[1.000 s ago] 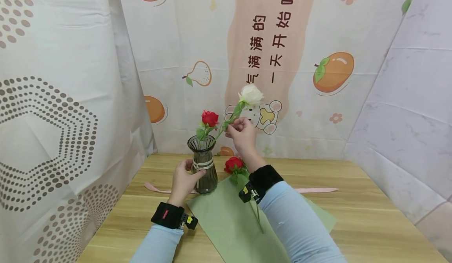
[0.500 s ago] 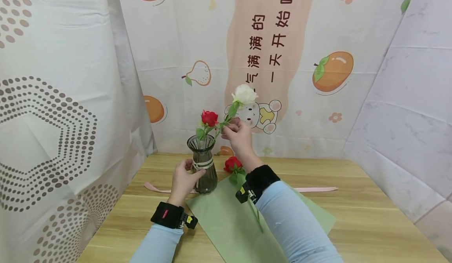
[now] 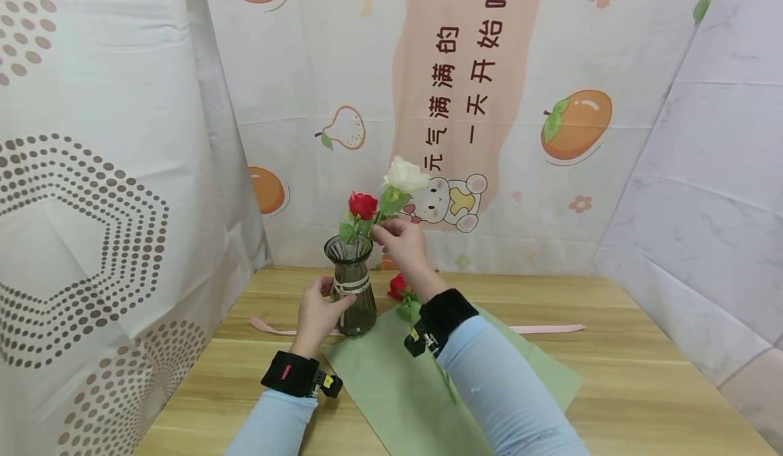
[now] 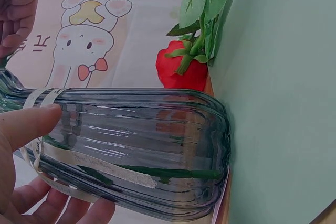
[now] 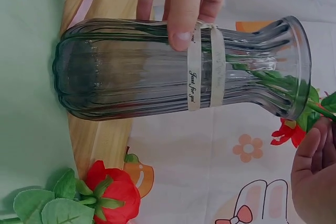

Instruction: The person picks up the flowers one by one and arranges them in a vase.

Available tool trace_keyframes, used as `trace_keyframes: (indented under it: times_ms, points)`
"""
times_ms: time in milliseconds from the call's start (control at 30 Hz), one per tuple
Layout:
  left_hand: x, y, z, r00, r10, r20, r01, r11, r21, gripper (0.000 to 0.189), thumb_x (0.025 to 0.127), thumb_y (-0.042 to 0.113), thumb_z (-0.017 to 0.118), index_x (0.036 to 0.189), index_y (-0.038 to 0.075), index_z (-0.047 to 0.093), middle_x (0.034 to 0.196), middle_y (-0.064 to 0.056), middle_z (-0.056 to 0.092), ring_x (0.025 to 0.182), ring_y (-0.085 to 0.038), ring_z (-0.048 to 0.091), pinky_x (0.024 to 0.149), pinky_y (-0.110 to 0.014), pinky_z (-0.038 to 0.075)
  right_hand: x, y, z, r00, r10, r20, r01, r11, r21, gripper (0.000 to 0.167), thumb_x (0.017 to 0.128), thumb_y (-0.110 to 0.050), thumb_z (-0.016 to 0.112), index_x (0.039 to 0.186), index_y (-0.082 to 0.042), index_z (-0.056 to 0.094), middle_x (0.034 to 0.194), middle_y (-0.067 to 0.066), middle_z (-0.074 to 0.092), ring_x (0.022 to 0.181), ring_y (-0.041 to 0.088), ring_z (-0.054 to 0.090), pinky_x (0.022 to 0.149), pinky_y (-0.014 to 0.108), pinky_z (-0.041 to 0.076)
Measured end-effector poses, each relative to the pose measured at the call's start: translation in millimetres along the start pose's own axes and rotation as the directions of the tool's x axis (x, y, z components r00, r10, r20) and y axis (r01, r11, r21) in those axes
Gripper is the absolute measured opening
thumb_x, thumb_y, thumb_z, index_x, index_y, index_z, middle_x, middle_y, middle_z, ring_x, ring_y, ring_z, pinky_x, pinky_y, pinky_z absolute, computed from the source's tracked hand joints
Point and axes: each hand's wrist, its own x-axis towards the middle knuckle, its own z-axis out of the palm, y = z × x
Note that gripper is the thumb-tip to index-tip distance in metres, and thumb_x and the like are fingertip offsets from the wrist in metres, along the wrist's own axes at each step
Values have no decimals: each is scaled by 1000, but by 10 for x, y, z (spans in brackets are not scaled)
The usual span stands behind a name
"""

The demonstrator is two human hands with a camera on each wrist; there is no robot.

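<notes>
A smoky, ribbed glass vase stands upright on the table with a cream ribbon round its middle. My left hand grips it at the ribbon, thumb in front and fingers behind, as the left wrist view shows. A red rose stands in the vase, its green stem visible through the glass. Just above and right of the rim, my right hand pinches the stem of a white rose. The white rose leans to the right, and in the right wrist view leafy stem shows inside the neck.
Another red rose lies right of the vase on a sheet of green paper, partly behind my right forearm. A pink ribbon runs across the wooden table beneath the paper. Printed curtains hang behind and at both sides.
My right hand has moved left and down toward the vase rim, lowering the white rose, whose bloom now sits nearer the upright red rose. The left hand and vase have stayed put.
</notes>
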Motion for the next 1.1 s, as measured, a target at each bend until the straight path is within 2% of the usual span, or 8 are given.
trace_keyframes:
  times_ms: [167,267,467,633,767,900,1000,1100]
  points:
    - [3,2,-6,1000,3,-7,-3,1000,-5,61,83,28,85,129,-1,59,121,-18,59,113,-35,55,95,-52,45,-5,6,33,996,-65,60,71,992,-108,21,98,-28,71,96,-8,78,88,4,70,84,23,62,69,32,50]
    - [7,-4,-7,1000,1,-5,-1,1000,-4,61,83,28,85,129,-1,59,121,-18,59,113,-35,55,95,-51,45,-3,-2,56,989,-101,107,121,972,-201,21,99,-27,69,93,-9,77,85,3,69,80,20,59,67,32,48]
    - [10,-18,-5,1000,0,-2,0,1000,-1,60,84,29,85,129,-1,59,121,-18,59,113,-34,55,94,-51,45,26,-42,115,963,-126,239,223,871,-437,22,100,-26,68,88,-11,77,74,-2,65,61,14,53,55,28,42]
    - [17,-22,-4,1000,4,-1,-4,1000,5,61,84,29,84,129,-1,58,122,-18,59,113,-34,55,95,-51,45,53,-126,183,936,-125,330,291,802,-522,24,99,-24,69,81,-10,76,68,-3,63,58,13,49,53,25,38]
    - [12,-7,-4,1000,12,-1,-12,1000,11,61,84,29,84,129,-2,58,122,-19,59,113,-34,55,94,-51,45,30,-185,249,933,-123,338,309,757,-576,26,100,-27,68,79,-12,76,64,-5,60,60,13,51,53,24,39]
    - [10,-3,3,1000,19,-3,-19,1000,23,60,84,29,84,129,-2,59,121,-19,60,112,-34,55,93,-51,46,5,-182,303,939,-120,322,296,759,-580,25,100,-28,67,84,-12,79,69,-5,65,64,12,56,57,25,45]
    - [11,-9,6,1000,20,-7,-20,999,27,60,83,29,84,128,-2,59,120,-19,60,111,-34,56,92,-51,46,-3,-173,320,943,-119,312,286,767,-574,19,99,-26,69,93,-12,81,84,-3,72,78,12,63,66,27,51]
    - [11,-3,4,1000,22,-13,-21,999,27,59,83,28,84,127,-2,59,119,-18,60,110,-34,56,91,-51,46,-11,-173,324,943,-122,311,288,769,-570,17,98,-24,70,97,-12,82,90,-1,71,86,14,63,70,28,52]
